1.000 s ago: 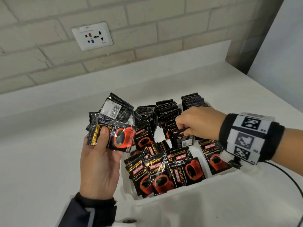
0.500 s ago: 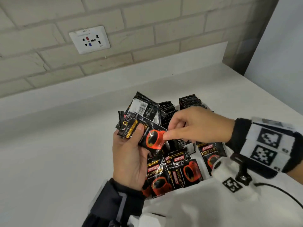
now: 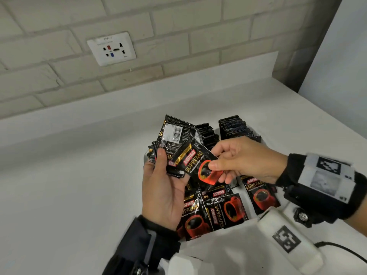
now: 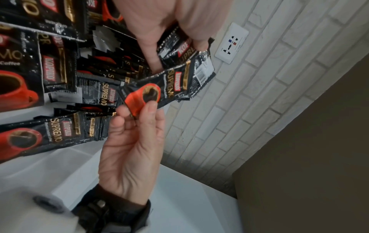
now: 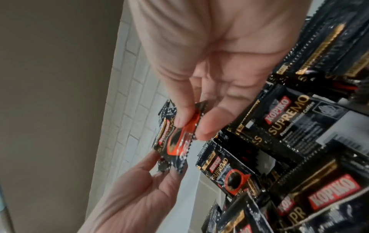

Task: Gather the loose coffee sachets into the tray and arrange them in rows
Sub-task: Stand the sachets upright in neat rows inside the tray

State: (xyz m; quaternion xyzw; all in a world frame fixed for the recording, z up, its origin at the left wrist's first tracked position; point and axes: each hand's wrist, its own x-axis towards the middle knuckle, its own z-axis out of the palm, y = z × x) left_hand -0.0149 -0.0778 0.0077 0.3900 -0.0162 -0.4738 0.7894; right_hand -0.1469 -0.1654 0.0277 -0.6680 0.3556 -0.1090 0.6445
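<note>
Over the tray, whose white near rim shows below the packed sachets, the left hand holds a loose fan of sachets with its thumb curled over their faces and its fingers behind. The right hand meets it from the right: its thumb and forefinger pinch the lower corner of the front sachet, right on the printed red cup, with the other fingers curled underneath. So both grips are closed on packets, the left round the bundle and the right on this single one, which the left thumb also seems to trap at its upper end.

The front sachet's long axis runs diagonally, from upper left inside the fan down to lower right at the right hand's pinch. That is the relation the coming move likely turns on: a pull along that line, away from the left palm, would probably slide the packet free without dragging its neighbours.

Inside the tray, upright rows stand on edge at the far side, and face-up sachets lie overlapped and askew at the near side. The right hand hangs directly above the tray, so it is the nearer one for setting the packet down. The tray stands on a white tabletop; a wall socket sits on the brick wall beyond it.
</note>
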